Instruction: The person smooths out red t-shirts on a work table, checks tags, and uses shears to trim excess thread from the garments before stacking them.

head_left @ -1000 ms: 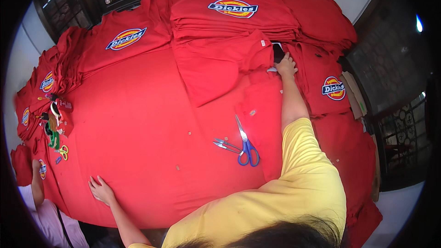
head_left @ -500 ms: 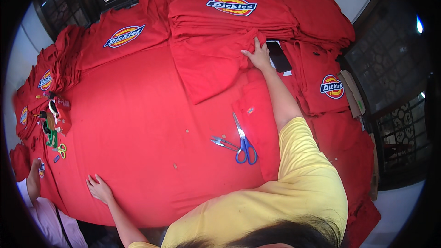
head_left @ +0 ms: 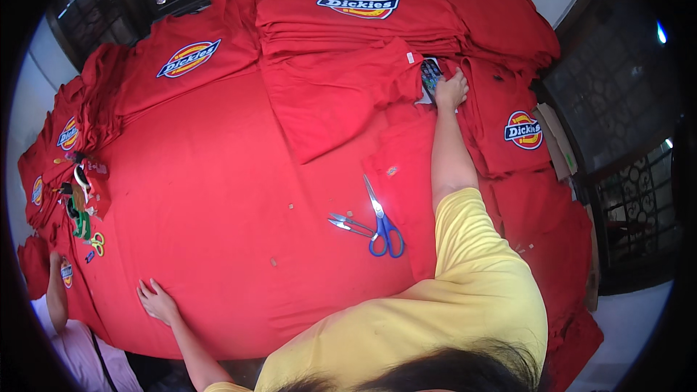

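My left hand (head_left: 157, 302) lies flat, fingers spread, on the red cloth (head_left: 203, 196) covering the table at the near left. At the far right, my right hand (head_left: 451, 91) is at the right side of a phone (head_left: 431, 76) with a lit screen. Its fingers look apart, and I see nothing gripped in them. The hand hides part of the phone. Left of the phone lies a loose red garment (head_left: 334, 105) with a small white tag. Scissors with blue handles (head_left: 385, 226) rest near my right upper arm, and small thread snips (head_left: 351, 225) touch them.
Piled red shirts (head_left: 363, 29) with a printed badge line the far side. More folded shirts (head_left: 508, 116) lie at the right. Yellow-handled scissors (head_left: 97, 244) and a cluttered red box (head_left: 94, 185) stand at the left. Another person's arm (head_left: 56, 294) shows at the lower left.
My right hand has left the loose garment and moved right to the phone. The phone's dark screen is now lit. My left hand has stayed in place.
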Available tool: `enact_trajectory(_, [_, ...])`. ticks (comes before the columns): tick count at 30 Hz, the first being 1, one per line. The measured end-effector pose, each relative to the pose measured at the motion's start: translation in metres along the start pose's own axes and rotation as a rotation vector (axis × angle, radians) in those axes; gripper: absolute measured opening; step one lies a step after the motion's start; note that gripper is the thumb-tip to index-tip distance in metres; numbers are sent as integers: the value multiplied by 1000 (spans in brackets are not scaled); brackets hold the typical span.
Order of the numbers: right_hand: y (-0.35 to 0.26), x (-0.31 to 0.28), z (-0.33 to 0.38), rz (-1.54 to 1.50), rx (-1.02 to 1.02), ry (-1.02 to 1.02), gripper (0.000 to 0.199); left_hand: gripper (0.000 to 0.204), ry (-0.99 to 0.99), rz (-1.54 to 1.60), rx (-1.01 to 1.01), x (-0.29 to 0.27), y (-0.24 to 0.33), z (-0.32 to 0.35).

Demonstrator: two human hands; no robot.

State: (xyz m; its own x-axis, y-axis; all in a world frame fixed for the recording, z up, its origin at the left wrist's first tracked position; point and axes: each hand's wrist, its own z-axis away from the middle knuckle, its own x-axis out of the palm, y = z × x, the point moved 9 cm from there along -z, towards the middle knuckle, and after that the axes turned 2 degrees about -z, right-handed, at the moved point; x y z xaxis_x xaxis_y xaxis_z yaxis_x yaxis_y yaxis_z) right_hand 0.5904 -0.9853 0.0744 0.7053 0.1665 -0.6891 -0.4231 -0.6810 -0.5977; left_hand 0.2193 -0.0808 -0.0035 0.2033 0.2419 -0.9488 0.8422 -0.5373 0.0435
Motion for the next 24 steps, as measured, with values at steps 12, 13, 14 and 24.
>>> enact_trajectory(12, [13, 14, 14, 168, 83, -196, 89, 55, -17, 1, 7, 0, 1, -2])
enact_trajectory(13, [11, 9, 13, 162, 65, -146, 88, 55, -12, 4, 9, 1, 1, -2])
enact_trajectory(14, [9, 5, 13, 155, 46, -97, 87, 55, -6, 6, 10, 3, -1, -2])
enact_trajectory(24, [7, -2, 13, 149, -12, -6, 84, 55, 26, 6, 17, 2, 1, -1])
